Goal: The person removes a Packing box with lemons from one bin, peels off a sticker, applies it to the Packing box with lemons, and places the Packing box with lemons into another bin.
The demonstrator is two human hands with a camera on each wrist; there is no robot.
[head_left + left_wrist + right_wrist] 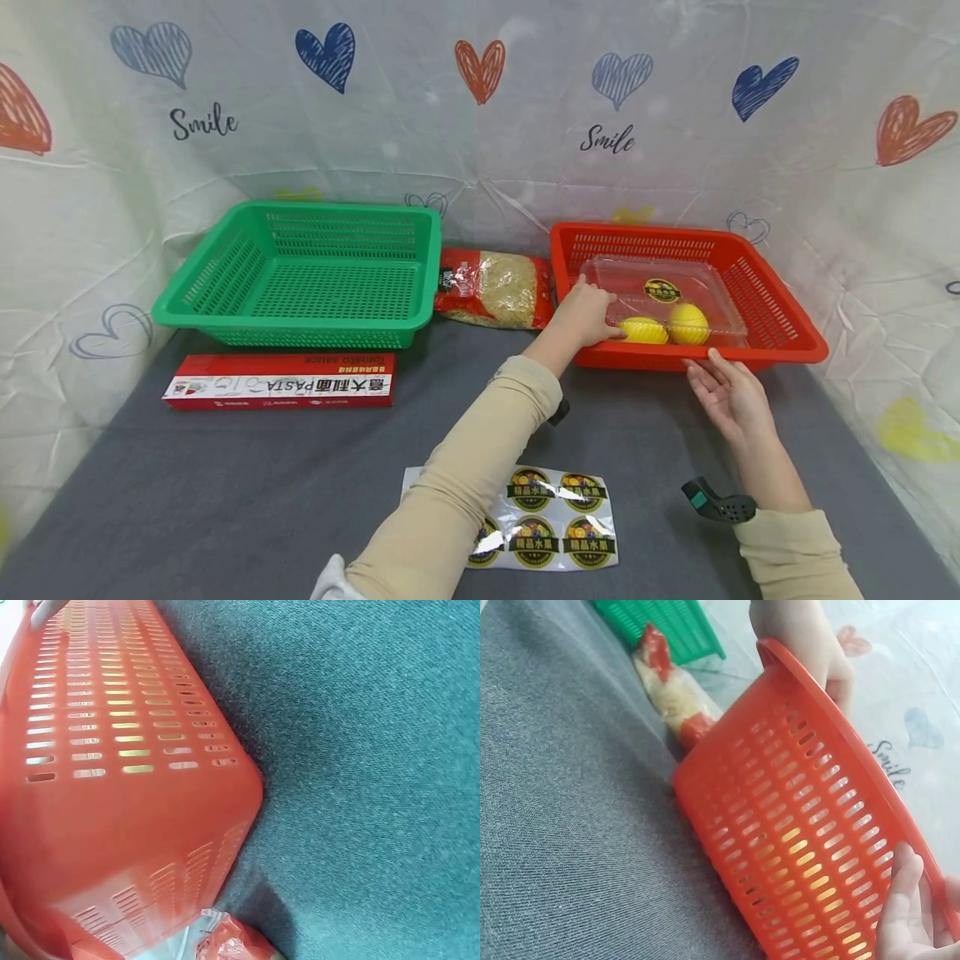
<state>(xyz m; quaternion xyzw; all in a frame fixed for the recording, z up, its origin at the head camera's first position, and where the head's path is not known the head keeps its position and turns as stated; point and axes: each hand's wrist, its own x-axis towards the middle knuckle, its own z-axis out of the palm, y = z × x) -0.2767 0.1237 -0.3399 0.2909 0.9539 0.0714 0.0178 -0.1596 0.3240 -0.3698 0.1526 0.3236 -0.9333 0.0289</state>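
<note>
A clear plastic box [701, 292] with a round black-and-gold label lies in the red basket [795, 312]. Two yellow fruits, one in a netted sleeve [643, 331] and one bare [687, 323], show through its front side. My left hand [579, 315] reaches over the basket's front left corner, its extended fingers spread at the left end of the box. At the front rim, my right hand [733, 398] grips the basket; in the right wrist view its fingers [904, 889] lie against the outer wall, under the lip.
Left of the red basket lies a red-and-clear pasta bag [498, 287], beside a green basket [300, 333]. A red pasta carton [277, 382] sits before the green basket. A sheet of round fruit stickers [558, 521] lies near the front, partly under my left sleeve.
</note>
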